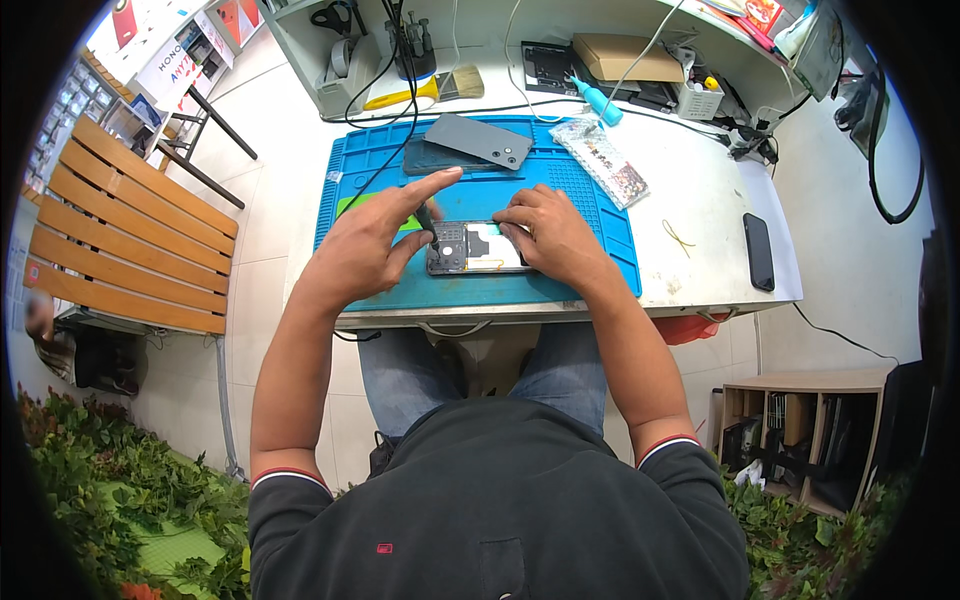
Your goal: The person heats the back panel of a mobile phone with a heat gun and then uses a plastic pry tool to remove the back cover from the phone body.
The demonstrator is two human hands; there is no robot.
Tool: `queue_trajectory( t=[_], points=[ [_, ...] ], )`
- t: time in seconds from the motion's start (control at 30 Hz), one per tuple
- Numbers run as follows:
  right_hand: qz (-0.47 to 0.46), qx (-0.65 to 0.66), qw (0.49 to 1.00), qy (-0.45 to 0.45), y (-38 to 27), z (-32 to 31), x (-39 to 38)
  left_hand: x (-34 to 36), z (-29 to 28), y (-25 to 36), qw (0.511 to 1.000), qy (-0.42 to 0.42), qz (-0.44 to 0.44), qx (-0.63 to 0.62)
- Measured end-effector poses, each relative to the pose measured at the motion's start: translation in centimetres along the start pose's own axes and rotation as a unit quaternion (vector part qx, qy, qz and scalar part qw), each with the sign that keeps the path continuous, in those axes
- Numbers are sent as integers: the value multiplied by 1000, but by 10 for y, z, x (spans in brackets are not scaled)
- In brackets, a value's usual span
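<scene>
An opened phone (483, 246), its inner plates and pale battery area bared, lies across a blue repair mat (610, 250) in front of me. A dark screwdriver (427, 218) stands nearly upright over the phone's left end, and my left hand (362, 248) pinches it with the index finger stretched out above its top. Fingers bent, my right hand (555, 235) grips the phone at its right end. Behind them lies a grey phone back cover (478, 140) with camera holes, on top of another dark flat piece (428, 160). Something bright green (375, 211) shows partly beside my left hand.
Bubble wrap (602, 160), a light-blue bottle (597, 100) and a yellow-handled brush (425, 92) lie toward the back. Black cables (410, 70) hang over the mat's left side. At the right are a black phone (758, 252) and a rubber band (678, 236).
</scene>
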State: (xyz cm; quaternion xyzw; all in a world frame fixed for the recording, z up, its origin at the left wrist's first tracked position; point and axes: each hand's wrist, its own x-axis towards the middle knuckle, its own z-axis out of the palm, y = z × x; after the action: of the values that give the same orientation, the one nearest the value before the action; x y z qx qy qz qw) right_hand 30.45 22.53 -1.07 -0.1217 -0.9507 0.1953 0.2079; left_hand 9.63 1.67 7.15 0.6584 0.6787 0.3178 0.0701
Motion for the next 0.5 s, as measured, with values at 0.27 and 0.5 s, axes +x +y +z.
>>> queue_trajectory(
  t=[0.27,0.5],
  points=[
    [1,-6,1000,0,-2,-2,0,3,3,0,1000,23,-7,1],
    [-36,15,997,67,-10,-1,1,-1,11,-7,997,37,-20,-60]
  ],
)
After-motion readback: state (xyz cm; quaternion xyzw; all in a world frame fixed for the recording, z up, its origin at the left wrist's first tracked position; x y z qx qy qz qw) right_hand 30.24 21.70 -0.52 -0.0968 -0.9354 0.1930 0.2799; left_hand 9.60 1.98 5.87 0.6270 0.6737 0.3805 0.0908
